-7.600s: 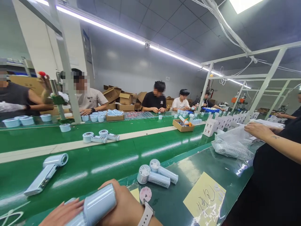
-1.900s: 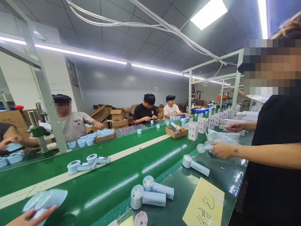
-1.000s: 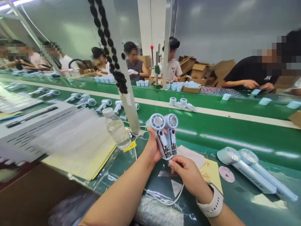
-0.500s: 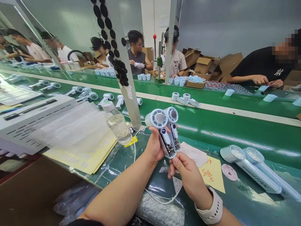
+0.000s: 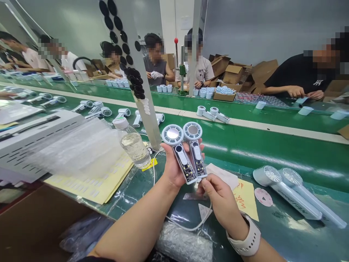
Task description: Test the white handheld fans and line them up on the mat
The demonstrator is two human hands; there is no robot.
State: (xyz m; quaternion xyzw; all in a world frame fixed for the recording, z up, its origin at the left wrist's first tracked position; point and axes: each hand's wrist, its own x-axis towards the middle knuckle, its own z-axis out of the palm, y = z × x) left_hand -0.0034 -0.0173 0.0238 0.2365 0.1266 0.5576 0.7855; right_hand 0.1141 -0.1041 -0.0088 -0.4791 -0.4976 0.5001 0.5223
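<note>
Two light-blue handheld fans lie side by side in my left hand [image 5: 172, 170], whose fingers wrap behind them. The left fan [image 5: 184, 162] and the right fan [image 5: 198, 158] have round heads with silver discs, and bare circuit boards show along their handles. Neither small round display is visibly lit. At the bottom end of the right fan, my right hand [image 5: 219, 196] pinches the end of a white charging cable [image 5: 188, 229]. The plug is mostly hidden by fingers, so I cannot tell whether it is inserted. The cable loops down below the hands.
A water bottle [image 5: 133, 143] stands left beside yellow sheets [image 5: 92, 185]. Two finished-looking fans [image 5: 294, 193] lie at right near a yellow note [image 5: 247, 198]. A metal post [image 5: 149, 120] rises ahead. More fans [image 5: 212, 113] lie on the green conveyor [image 5: 272, 153]; co-workers sit beyond.
Both fans have tilted to face me and spread slightly apart. My right hand has shifted from the left fan's bottom end to the right fan's. The left fan's lit display is dark now.
</note>
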